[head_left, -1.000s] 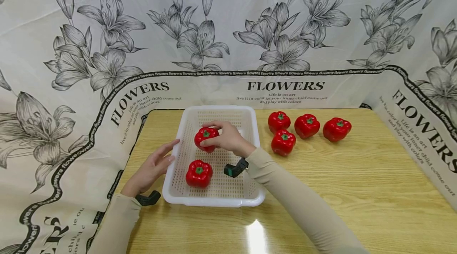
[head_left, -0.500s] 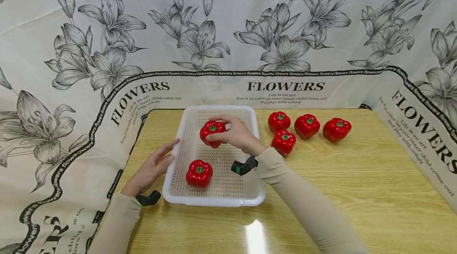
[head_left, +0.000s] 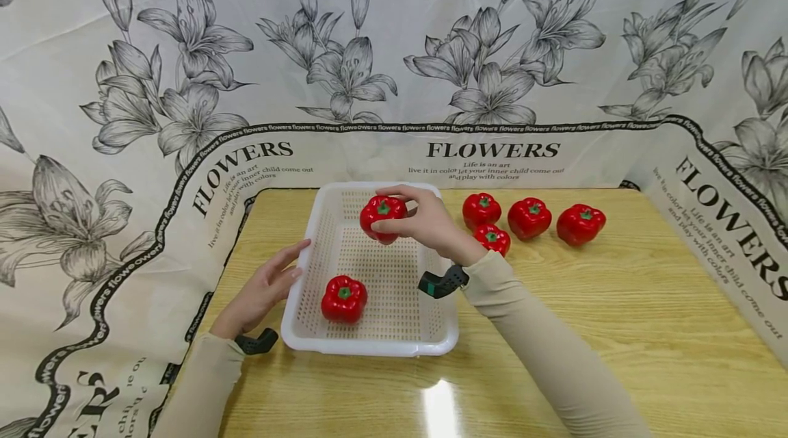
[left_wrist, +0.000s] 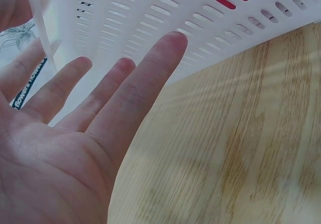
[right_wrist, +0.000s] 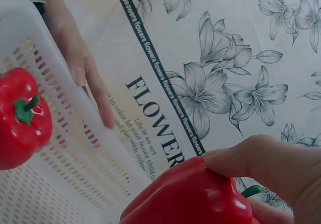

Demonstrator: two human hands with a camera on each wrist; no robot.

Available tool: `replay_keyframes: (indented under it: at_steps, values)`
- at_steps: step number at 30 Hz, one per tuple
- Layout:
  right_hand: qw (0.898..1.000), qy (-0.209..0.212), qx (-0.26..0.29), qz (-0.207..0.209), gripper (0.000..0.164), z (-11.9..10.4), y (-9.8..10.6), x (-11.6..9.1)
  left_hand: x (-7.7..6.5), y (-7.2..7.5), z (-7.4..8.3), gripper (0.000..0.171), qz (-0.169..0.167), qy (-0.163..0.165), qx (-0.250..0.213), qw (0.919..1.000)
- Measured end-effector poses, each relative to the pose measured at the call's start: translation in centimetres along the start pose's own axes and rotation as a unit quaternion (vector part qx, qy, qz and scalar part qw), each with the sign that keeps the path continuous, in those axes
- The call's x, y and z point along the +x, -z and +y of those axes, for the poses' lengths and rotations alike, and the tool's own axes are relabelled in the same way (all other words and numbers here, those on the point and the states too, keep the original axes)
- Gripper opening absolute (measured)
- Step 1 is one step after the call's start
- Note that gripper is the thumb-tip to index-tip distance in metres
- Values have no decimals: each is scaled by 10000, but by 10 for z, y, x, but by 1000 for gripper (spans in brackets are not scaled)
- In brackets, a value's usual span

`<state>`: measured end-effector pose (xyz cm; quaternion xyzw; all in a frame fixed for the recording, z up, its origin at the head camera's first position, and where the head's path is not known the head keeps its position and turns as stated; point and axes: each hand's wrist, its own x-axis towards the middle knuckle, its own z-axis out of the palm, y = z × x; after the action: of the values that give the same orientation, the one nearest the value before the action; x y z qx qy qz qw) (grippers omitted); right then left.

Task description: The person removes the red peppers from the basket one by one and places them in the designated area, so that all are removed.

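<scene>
In the head view, my right hand (head_left: 436,224) grips a red bell pepper (head_left: 375,212) with a green stem, raised over the back part of a white perforated plastic basket (head_left: 369,348). The right wrist view shows the thumb on that pepper's side; the pepper's lower part is cut off there. A second red bell pepper (head_left: 344,301) sits inside the basket toward its front left. My left hand (head_left: 260,295) touches the basket's left side, and in the left wrist view its fingers (left_wrist: 133,96) reach out extended along the slotted wall.
Right of the basket, several more red bell peppers (head_left: 529,217) stand on the wooden table (head_left: 615,328); the nearest (head_left: 492,238) is partly covered by my right wrist. A flower-printed cloth (head_left: 369,157) rises behind the table and at both sides.
My right hand has lifted the bell pepper from the basket's inside and moved it back and to the right. The left hand, the basket and the other peppers have stayed in place.
</scene>
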<state>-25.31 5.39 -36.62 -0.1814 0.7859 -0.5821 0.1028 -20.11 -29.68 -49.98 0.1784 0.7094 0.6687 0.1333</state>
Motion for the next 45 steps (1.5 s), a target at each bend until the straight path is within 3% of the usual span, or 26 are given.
replay_keyframes:
  at_steps: [17, 25, 45]
  values:
    - [9985, 107, -492, 234, 63, -11, 31, -17, 1, 0, 0, 59, 28, 62, 23, 10000]
    - [9979, -110, -569, 297, 66, -10, 41, -27, -5, -2, -1, 60, 52, 155, 67, 9998]
    - [9927, -282, -819, 834, 68, -15, 81, -53, -2, -1, 0, 60, -41, 12, 67, 10000]
